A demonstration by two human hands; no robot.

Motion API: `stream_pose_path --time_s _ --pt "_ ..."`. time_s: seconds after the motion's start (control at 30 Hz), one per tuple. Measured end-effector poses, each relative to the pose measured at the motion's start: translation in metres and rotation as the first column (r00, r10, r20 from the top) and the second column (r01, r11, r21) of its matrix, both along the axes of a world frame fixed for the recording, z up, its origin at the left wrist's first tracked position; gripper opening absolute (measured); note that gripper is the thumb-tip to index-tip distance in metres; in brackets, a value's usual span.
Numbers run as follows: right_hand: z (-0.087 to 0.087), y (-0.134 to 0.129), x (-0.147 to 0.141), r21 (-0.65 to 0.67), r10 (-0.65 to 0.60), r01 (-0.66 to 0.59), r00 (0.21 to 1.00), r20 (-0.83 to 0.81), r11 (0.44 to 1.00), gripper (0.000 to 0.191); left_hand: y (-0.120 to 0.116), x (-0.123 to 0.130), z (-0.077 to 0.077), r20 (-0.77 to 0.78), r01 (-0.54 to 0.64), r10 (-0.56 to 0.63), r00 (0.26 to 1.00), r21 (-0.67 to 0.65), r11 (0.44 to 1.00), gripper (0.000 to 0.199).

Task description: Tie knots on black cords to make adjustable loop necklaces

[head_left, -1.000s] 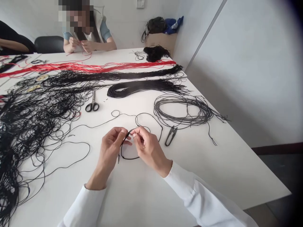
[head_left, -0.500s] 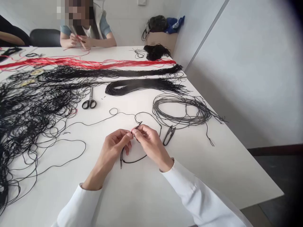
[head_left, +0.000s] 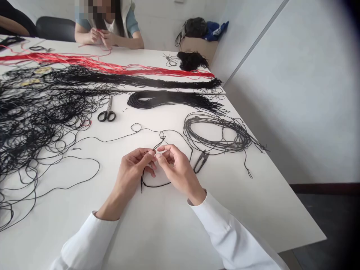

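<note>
My left hand (head_left: 133, 170) pinches a thin black cord (head_left: 159, 143) between thumb and forefinger. A loop of that cord hangs below the fingers and lies on the table, and its other part runs up past the fingertips. My right hand (head_left: 176, 167) meets it with the thumb close to the left thumb and the forefinger curled just above. Whatever lies between the right fingertips is too small to make out. Just right of my right hand lie black thread snips (head_left: 201, 162).
A coil of black cord (head_left: 216, 144) lies at the right on the white table (head_left: 239, 210). Black scissors (head_left: 107, 115), a tangled black cord heap (head_left: 33, 112), a black bundle (head_left: 168, 100) and red cords (head_left: 126, 70) lie beyond. Across the table sits a person (head_left: 109, 35) handling red cord.
The view has shifted slightly. My right fingertips have loosened and parted a little from the cord, which now leans up from my left pinch. A pinkish spot seen between the fingers earlier is hidden.
</note>
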State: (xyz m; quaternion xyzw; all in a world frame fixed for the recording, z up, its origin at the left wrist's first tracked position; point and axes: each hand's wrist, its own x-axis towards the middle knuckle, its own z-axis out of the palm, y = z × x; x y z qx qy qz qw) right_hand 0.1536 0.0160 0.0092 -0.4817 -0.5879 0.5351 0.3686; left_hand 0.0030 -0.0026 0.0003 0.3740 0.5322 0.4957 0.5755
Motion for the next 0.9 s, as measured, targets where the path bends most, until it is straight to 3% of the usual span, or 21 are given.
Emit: stream_pose_path --time_s 0.13,0.3,0.53,0.8,0.9 --pt "-0.0018 0.0003 0.0009 0.072 -0.010 0.002 0.993 0.116 0.997 0.015 -0.0004 0.0009 -0.0020 0.031 -0.030 0.030 0.999 -0.006 1.000 0.030" --pt "-0.0019 0.0021 0.0008 0.104 0.033 -0.051 0.986 0.166 0.993 0.014 0.0014 -0.0036 -0.0041 -0.067 -0.106 0.108 0.992 0.030 0.994 0.029" --pt "-0.0031 0.0006 0.0003 0.048 -0.015 0.009 0.992 0.124 0.999 0.017 0.0013 -0.0073 0.0048 0.047 0.023 -0.022 0.999 -0.027 0.999 0.031" --pt "-0.0024 0.0018 -0.0005 -0.024 0.013 -0.014 0.998 -0.057 1.000 0.025 -0.0022 -0.0057 0.0015 -0.076 0.125 -0.126 0.989 -0.021 0.992 0.019" --pt "-0.0034 0.0010 -0.0019 -0.020 -0.065 0.064 0.995 -0.074 0.998 0.030 -0.0023 -0.0039 0.0016 -0.125 0.142 -0.143 0.982 -0.018 0.990 0.018"
